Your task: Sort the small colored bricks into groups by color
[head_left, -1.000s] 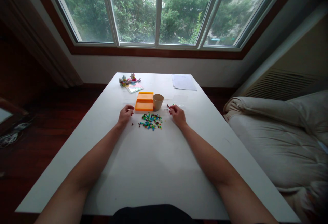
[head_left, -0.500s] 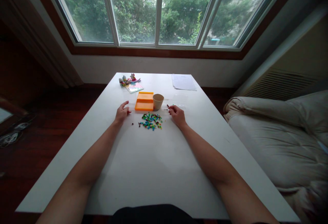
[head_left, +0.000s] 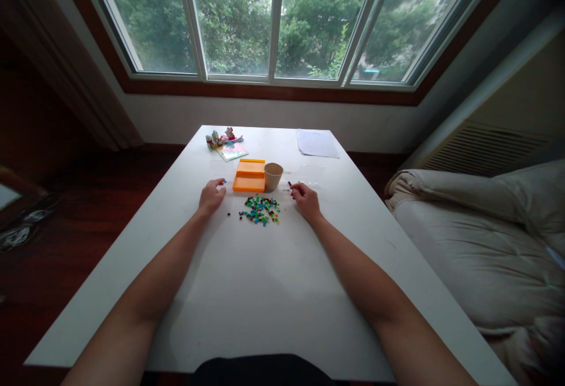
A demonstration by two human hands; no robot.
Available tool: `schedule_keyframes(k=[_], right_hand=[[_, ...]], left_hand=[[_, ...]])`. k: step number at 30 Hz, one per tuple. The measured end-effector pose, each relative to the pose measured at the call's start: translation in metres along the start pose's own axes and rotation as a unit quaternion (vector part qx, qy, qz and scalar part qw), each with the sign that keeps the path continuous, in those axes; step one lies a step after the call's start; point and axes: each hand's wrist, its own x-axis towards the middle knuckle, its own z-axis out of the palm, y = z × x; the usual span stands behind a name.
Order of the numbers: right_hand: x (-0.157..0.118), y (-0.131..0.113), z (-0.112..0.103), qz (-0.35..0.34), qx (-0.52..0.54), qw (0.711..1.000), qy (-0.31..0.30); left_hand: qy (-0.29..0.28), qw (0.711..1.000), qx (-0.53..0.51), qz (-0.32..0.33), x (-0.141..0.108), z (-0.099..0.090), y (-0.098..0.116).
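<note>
My left hand (head_left: 212,196) rests at the left of a heap of small coloured pieces (head_left: 260,209), its thumb and fingers apart. By its fingertips is a tiny blue piece (head_left: 225,180); whether they touch it I cannot tell. My right hand (head_left: 306,199) is closed in a pinch on a small dark brown piece (head_left: 290,184), to the right of the heap. The heap is mostly green, blue, brown and yellow. Behind it stand an orange tray (head_left: 248,185) and a tan cup (head_left: 273,177), side by side.
Clear plastic trays (head_left: 311,170) lie beyond my hands. At the far left of the white table (head_left: 265,292) are small toy figures (head_left: 215,139) and a shiny packet (head_left: 233,151). White paper sheets (head_left: 316,143) lie far right. A sofa (head_left: 468,227) stands right of the table.
My left hand's fingers have come down and forward, and the blue piece now shows by their tips. My right hand stays nearly still with the brown piece.
</note>
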Motion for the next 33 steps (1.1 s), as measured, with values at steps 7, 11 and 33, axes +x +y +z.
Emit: schedule_keyframes(k=[7, 11, 33], right_hand=[[0.000, -0.001, 0.000, -0.004, 0.000, 1.000, -0.004], [0.000, -0.002, 0.000, -0.010, -0.004, 1.000, -0.004], [-0.001, -0.009, -0.001, -0.010, -0.041, 0.999, -0.008]], left_hand=[[0.004, 0.999, 0.043, 0.032, -0.006, 0.001, 0.004], [-0.005, 0.998, 0.040, 0.050, -0.007, 0.002, 0.005], [-0.018, 0.998, 0.009, 0.056, -0.012, -0.003, 0.014]])
